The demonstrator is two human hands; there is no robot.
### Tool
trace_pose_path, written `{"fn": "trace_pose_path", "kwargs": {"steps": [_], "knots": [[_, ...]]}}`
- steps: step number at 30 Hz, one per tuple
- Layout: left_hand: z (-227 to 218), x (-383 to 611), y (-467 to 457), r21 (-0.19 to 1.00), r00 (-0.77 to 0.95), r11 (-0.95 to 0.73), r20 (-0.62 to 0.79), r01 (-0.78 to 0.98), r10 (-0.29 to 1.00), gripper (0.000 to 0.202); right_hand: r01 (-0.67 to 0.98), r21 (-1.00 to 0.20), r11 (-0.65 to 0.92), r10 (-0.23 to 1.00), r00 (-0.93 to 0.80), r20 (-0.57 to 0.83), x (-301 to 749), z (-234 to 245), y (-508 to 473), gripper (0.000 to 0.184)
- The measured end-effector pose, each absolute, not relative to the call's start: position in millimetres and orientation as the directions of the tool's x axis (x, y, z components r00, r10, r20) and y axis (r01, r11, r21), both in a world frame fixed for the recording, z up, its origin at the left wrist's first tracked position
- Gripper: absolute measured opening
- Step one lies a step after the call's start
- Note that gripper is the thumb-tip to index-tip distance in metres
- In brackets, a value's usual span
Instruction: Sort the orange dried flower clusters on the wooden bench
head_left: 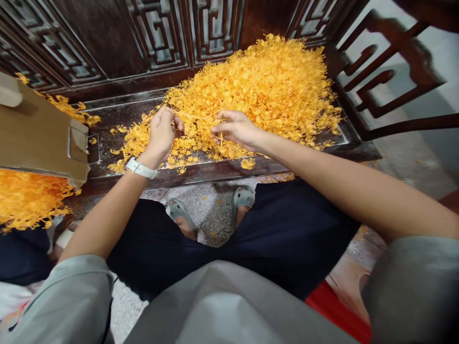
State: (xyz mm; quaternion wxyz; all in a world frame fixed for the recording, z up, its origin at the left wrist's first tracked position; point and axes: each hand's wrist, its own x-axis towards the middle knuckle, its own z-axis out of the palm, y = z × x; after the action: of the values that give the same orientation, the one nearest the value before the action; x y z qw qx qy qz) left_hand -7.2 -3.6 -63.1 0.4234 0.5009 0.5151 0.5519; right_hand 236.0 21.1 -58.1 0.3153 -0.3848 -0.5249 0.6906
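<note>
A thin yellow-orange strand (201,116) stretches between my two hands, above a big heap of small, claw-shaped yellow-orange pieces (265,86). My left hand (164,131), with a white watch (141,168) on the wrist, is closed with its fingers curled at the strand's left end. At the other end my right hand (234,129) pinches with thumb and fingers. A short yellow bit hangs just under the right fingers. What exactly sits inside either grip is partly hidden by the fingers. Loose pieces lie scattered beneath both hands on the dark wooden bench (114,114).
At left stands a cardboard box (39,126), with orange pieces (32,198) below its edge. A carved wooden backrest (158,33) rises behind the heap, and a carved armrest (390,71) stands at right. Another person's dark-clothed leg (21,258) shows at lower left.
</note>
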Motion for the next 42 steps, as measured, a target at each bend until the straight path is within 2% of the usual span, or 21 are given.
{"fn": "trace_pose_path", "kwargs": {"steps": [5, 9, 16, 22, 26, 29, 33, 36, 37, 39, 40, 42], "knots": [[-60, -9, 0, 0.998, -0.151, -0.06, 0.059, -0.004, 0.987, 0.055, 0.088, -0.958, -0.274, 0.722, -0.639, -0.265, 230, -55, 12, 0.039], [-43, -3, -9, 0.994, -0.116, 0.024, -0.036, -0.107, 0.993, 0.051, 0.048, -0.973, -0.224, 0.701, -0.686, -0.195, 227, -55, 6, 0.037], [-41, -12, -9, 0.992, -0.004, 0.076, -0.077, -0.099, 0.997, 0.045, 0.016, -0.982, -0.189, 0.702, -0.697, -0.147, 229, -47, 5, 0.048], [-33, -2, -14, 0.945, -0.023, 0.178, -0.192, -0.275, 0.981, 0.046, -0.044, -0.978, -0.203, 0.699, -0.706, -0.113, 227, -50, 6, 0.033], [-15, 0, -19, 0.937, -0.013, 0.204, -0.216, -0.283, 0.976, 0.045, -0.132, -0.969, -0.211, 0.71, -0.702, -0.059, 225, -44, 6, 0.027], [-5, -20, -12, 0.966, -0.031, 0.17, -0.179, -0.194, 0.983, 0.043, -0.12, -0.971, -0.206, 0.723, -0.687, -0.069, 225, -37, 8, 0.027], [-1, -58, -1, 0.996, -0.023, 0.086, -0.086, 0.013, 0.996, 0.045, -0.101, -0.971, -0.217, 0.797, -0.592, -0.117, 235, -31, 18, 0.02], [-4, -64, -3, 0.974, -0.072, -0.062, 0.079, 0.219, 0.994, 0.053, -0.015, -0.966, -0.259, 0.771, -0.605, -0.197, 245, -28, 22, 0.022], [-6, -60, -6, 0.939, -0.101, -0.142, 0.182, 0.314, 0.978, 0.055, 0.015, -0.961, -0.275, 0.746, -0.628, -0.224, 247, -26, 21, 0.023], [-9, -44, -18, 0.781, -0.062, -0.294, 0.389, 0.551, 0.919, 0.058, 0.037, -0.952, -0.305, 0.699, -0.67, -0.25, 249, -22, 16, 0.023], [-11, -35, -25, 0.671, 0.017, -0.342, 0.441, 0.658, 0.897, 0.058, 0.026, -0.947, -0.319, 0.688, -0.681, -0.25, 249, -20, 14, 0.023], [-13, -19, -39, 0.461, 0.211, -0.39, 0.393, 0.797, 0.895, 0.058, -0.028, -0.94, -0.34, 0.707, -0.667, -0.236, 248, -15, 10, 0.023]]}}
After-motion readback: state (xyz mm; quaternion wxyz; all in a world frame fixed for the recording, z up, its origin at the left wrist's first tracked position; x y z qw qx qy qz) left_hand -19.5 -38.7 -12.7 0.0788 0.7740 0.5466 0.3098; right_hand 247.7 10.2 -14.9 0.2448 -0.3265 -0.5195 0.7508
